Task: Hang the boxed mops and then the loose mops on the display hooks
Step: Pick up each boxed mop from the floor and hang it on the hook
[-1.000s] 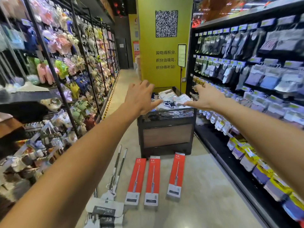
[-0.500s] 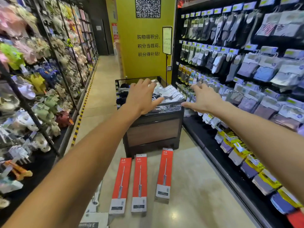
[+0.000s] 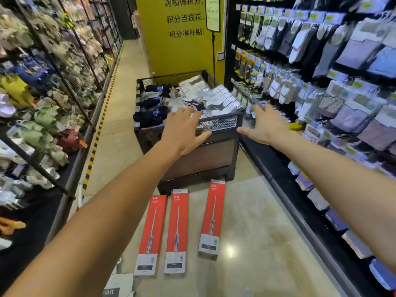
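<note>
head camera looks forward and down the aisle.

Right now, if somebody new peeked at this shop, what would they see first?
Probably the two bare arms stretched out in front, the left hand and right hand open and holding nothing. Below them three red mop boxes lie side by side on the shiny floor. Behind those stands a dark bin piled with packed socks, in front of a bright yellow wall.
</note>
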